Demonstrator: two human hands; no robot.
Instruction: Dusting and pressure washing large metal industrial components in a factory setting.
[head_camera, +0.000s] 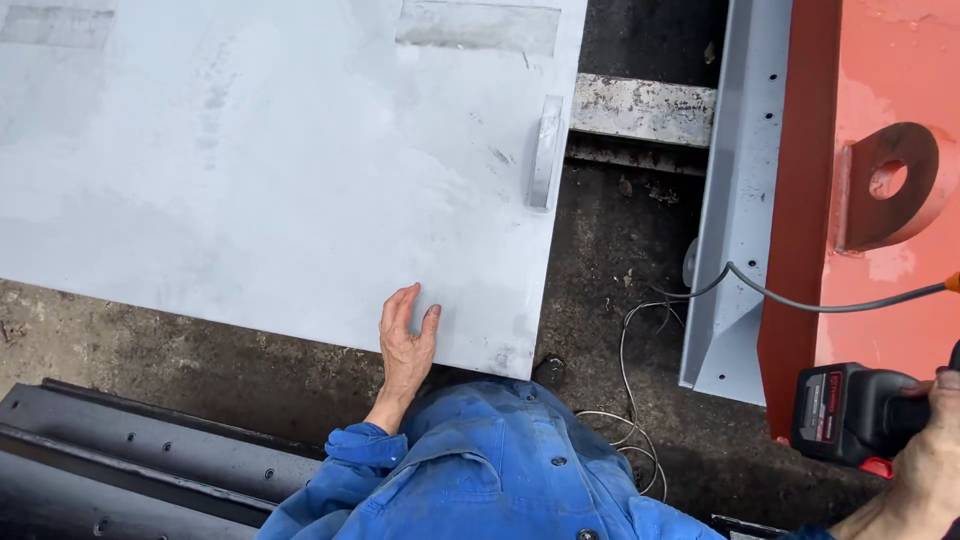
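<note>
1. One flat grey metal plate, smooth and chalky, lies ahead of the left hand.
2. One black and red power tool, blocky, sits in the right hand.
3. One red steel part beyond the right hand.
4. Left hand: fingers spread, palm flat on the plate's near edge.
5. Right hand: closed around the tool's grip.

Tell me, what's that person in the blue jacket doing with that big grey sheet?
The person leans over a big grey metal plate. Their left hand rests flat on its near edge. Their right hand grips a red and black cordless power tool, held off to the side above a red-painted steel part. A thin cable trails across the dark ground.
</note>
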